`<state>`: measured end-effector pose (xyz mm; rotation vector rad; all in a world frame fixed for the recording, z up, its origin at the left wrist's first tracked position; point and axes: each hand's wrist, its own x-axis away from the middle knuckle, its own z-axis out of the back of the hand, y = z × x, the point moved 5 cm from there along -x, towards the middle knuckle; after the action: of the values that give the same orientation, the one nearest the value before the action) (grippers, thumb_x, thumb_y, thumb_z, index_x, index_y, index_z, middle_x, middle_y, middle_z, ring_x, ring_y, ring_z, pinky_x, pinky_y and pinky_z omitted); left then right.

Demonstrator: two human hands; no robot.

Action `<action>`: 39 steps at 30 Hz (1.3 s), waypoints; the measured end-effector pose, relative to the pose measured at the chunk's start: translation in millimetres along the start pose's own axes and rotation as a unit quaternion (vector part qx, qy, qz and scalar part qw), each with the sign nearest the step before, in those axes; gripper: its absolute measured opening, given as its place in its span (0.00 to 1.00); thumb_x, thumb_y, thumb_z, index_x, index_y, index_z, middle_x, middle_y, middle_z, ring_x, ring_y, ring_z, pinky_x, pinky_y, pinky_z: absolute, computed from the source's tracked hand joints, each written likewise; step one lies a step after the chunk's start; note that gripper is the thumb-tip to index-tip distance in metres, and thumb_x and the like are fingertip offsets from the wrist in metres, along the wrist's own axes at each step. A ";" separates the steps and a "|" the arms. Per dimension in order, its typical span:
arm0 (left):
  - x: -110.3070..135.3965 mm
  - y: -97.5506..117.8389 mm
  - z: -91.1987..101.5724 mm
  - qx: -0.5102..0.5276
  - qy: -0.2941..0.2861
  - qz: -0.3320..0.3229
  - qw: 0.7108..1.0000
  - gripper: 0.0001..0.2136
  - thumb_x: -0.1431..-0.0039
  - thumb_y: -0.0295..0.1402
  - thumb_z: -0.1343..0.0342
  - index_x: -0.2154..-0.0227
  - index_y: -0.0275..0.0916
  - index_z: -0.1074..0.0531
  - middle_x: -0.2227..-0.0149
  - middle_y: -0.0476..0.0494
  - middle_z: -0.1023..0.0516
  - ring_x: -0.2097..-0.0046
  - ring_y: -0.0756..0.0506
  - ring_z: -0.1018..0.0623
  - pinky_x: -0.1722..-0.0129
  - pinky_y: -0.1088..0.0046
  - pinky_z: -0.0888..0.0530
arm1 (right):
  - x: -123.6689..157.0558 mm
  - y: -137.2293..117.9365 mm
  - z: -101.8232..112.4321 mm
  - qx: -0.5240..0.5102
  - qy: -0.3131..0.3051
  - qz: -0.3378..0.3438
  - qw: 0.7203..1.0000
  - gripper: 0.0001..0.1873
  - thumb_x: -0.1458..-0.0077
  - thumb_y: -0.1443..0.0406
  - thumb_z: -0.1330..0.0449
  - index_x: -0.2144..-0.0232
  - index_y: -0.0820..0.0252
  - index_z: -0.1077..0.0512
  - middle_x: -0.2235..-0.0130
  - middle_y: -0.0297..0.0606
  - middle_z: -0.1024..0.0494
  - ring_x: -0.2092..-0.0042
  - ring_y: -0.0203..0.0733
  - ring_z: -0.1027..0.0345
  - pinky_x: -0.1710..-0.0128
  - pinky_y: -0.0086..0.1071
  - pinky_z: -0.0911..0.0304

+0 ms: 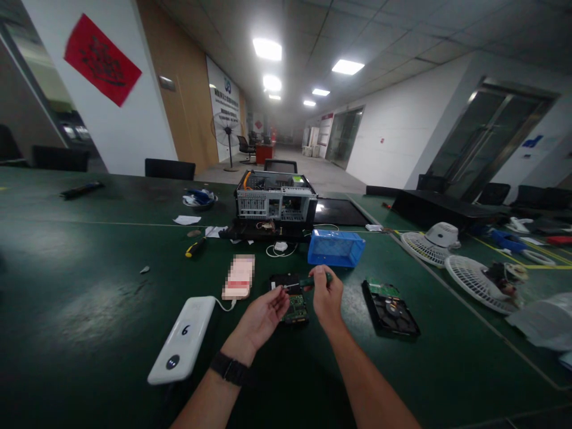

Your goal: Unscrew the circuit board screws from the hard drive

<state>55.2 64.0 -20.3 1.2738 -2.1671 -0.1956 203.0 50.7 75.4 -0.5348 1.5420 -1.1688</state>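
Note:
My right hand [328, 298] is closed round the green handle of a screwdriver [308, 281], whose shaft points left. At the shaft's tip the thumb and fingertips of my left hand [263, 313] come together in a pinch; anything between them is too small to make out. Below both hands a hard drive [297, 310] lies on the green table [111, 345], its circuit board facing up and partly covered by my left hand. A second hard drive [392, 308] rests to the right, apart from my hands.
Beyond my hands stand a blue plastic bin [336, 249] and an opened computer case [276, 199]. To the left are a white power bank [183, 339], a phone [239, 277] cabled to it and a yellow-black screwdriver [195, 247]. Fan parts [478, 283] lie at right.

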 end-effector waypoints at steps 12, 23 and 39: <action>3.9 2.1 -4.2 0.013 0.018 -0.007 1.000 0.02 0.44 0.22 0.45 0.67 0.30 0.29 0.71 0.41 0.25 0.70 0.50 0.22 0.67 0.75 0.22 | 7.2 -7.5 -1.0 0.067 -0.027 0.111 0.991 0.11 0.43 0.61 0.49 0.75 0.59 0.35 0.73 0.34 0.33 0.71 0.35 0.36 0.69 0.29 0.37; 6.4 3.2 -7.5 0.060 0.022 0.013 0.998 0.02 0.43 0.22 0.47 0.66 0.30 0.30 0.71 0.41 0.25 0.70 0.50 0.22 0.69 0.76 0.22 | 8.7 -25.4 4.5 0.093 0.003 0.207 0.974 0.08 0.43 0.64 0.50 0.73 0.59 0.35 0.69 0.38 0.30 0.66 0.39 0.33 0.64 0.34 0.37; 6.2 1.9 -0.2 0.001 0.017 -0.001 1.000 0.02 0.43 0.23 0.45 0.67 0.29 0.29 0.75 0.45 0.28 0.75 0.53 0.27 0.75 0.79 0.27 | 18.5 0.9 -38.2 0.355 -0.271 0.181 0.876 0.10 0.42 0.65 0.48 0.61 0.53 0.27 0.60 0.36 0.27 0.62 0.36 0.31 0.63 0.27 0.37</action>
<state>51.7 59.9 -16.7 1.2710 -2.1378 -0.1718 162.2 51.1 63.5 -0.0471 0.6157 -1.0713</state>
